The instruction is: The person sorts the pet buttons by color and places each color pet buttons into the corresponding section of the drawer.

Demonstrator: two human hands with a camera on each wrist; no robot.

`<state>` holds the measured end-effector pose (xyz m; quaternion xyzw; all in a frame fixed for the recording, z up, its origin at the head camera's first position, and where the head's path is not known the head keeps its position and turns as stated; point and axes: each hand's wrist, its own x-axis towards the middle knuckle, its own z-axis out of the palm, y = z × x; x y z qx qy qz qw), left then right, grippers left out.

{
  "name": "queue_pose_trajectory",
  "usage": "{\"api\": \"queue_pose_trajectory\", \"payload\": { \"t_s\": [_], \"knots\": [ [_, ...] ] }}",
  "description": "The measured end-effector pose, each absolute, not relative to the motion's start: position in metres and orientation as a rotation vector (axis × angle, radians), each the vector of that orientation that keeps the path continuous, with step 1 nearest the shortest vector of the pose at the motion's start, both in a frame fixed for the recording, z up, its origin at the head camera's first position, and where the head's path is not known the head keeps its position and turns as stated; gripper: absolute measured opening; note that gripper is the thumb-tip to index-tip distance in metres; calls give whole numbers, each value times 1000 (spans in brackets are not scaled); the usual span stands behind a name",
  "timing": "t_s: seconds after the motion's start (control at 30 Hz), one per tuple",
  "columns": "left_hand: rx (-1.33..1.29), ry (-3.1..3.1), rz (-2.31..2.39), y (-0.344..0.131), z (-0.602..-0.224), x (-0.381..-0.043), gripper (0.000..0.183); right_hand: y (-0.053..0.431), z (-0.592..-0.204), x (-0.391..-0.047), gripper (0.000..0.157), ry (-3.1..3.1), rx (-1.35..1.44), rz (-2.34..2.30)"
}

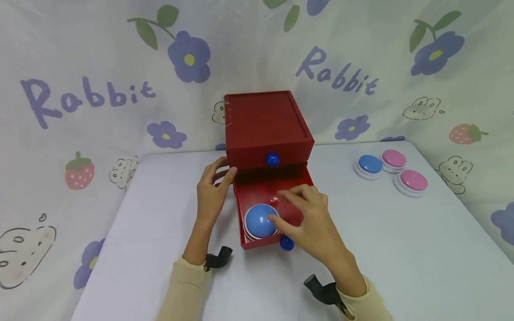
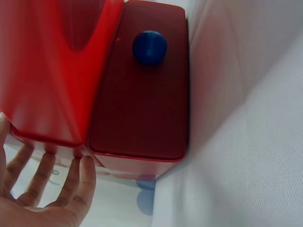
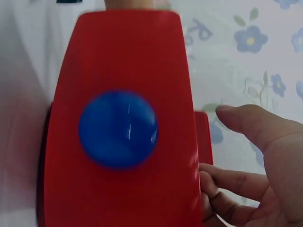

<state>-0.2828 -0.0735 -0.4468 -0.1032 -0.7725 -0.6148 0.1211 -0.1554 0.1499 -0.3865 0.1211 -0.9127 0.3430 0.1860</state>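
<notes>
A red two-drawer box (image 1: 267,120) stands at the back of the table, its upper drawer closed and its lower drawer (image 1: 257,194) pulled out. In the lower drawer's front left corner sits a blue dome button (image 1: 259,221) on a white base. My left hand (image 1: 212,191) rests its fingertips against the box's left side; the left wrist view shows these fingers (image 2: 41,172) along the box edge. Over the drawer's right part hovers my right hand (image 1: 315,223), thumb and fingers apart, the thumb tip overlapping the button in the head view. Nothing shows between its fingers.
Blue round knobs mark the upper drawer (image 1: 272,160) and lower drawer front (image 3: 120,198). To the right on the white table (image 1: 401,249) stand a blue button (image 1: 370,164) and two pink buttons (image 1: 414,180). A patterned cloth (image 1: 257,53) hangs behind.
</notes>
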Motion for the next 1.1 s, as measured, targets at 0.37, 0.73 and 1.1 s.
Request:
{"api": "queue_pose_trajectory", "payload": {
  "t_s": [0.37,0.73,1.1],
  "knots": [
    [-296,-2264,-1778,-75,-445,-284,49,210,-397,-182,39,-2404,129,943],
    [-285,-2263,-1783,-77,-446,-282,48,295,-441,-216,52,-2369,-360,873],
    [-308,-2250,-1815,-73,-446,-282,45,359,-468,-228,72,-2434,-651,824]
  ]
}}
